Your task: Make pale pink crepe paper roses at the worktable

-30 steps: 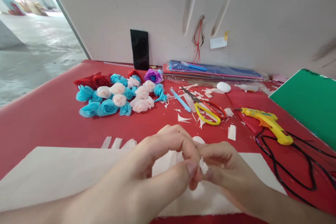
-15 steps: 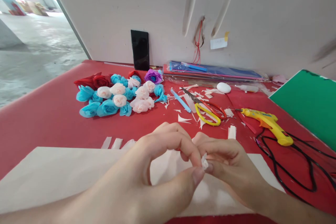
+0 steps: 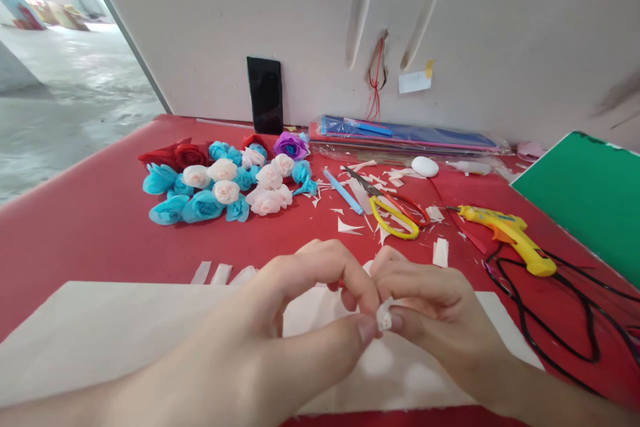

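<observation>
A small white rolled paper flower bud (image 3: 385,317) is pinched between the fingertips of both hands. My left hand (image 3: 300,327) grips it from the left with thumb and forefinger. From the other side my right hand (image 3: 435,307) holds it, thumb against its edge. Beneath the hands lies a large cream paper sheet (image 3: 125,333). Finished paper roses in pale pink (image 3: 227,191), blue (image 3: 204,206), red (image 3: 193,154) and purple (image 3: 291,145) are grouped at the back left. Cut paper strips (image 3: 221,274) lie along the sheet's far edge.
Scissors (image 3: 395,218), a light blue pen (image 3: 343,191) and paper scraps lie beyond the hands. A yellow glue gun (image 3: 510,233) with a looped black cable (image 3: 523,320) is at right, near a green board (image 3: 590,200). A phone (image 3: 265,95) leans on the wall.
Both hands have shifted slightly left with the bud. The bud has turned between the fingertips, and more of its rolled end now shows.
</observation>
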`<state>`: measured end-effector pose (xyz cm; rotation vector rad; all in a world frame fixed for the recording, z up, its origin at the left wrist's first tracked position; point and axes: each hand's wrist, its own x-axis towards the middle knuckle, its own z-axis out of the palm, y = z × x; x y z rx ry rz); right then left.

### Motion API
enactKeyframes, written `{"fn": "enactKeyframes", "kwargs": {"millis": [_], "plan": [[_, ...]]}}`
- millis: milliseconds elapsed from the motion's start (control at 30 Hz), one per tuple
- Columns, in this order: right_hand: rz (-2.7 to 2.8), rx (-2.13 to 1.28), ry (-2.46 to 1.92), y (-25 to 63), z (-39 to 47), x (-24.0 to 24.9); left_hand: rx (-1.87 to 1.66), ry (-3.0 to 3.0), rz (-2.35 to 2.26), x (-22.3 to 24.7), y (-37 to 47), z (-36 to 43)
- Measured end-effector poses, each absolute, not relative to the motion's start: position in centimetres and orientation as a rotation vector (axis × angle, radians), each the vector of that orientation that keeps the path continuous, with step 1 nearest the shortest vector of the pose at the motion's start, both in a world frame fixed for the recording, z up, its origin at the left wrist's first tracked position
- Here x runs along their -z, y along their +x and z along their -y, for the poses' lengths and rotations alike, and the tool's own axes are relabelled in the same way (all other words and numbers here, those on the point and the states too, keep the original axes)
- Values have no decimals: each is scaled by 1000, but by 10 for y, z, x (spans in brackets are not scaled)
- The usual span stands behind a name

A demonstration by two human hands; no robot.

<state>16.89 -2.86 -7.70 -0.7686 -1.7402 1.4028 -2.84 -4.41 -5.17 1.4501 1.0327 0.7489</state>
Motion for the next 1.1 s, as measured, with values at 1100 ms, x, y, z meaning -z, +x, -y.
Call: {"fn": "enactKeyframes", "kwargs": {"millis": [1100], "plan": [[1599,-1527,-997,167,38,65,-852,1651,-1046,54,-27,45]]}}
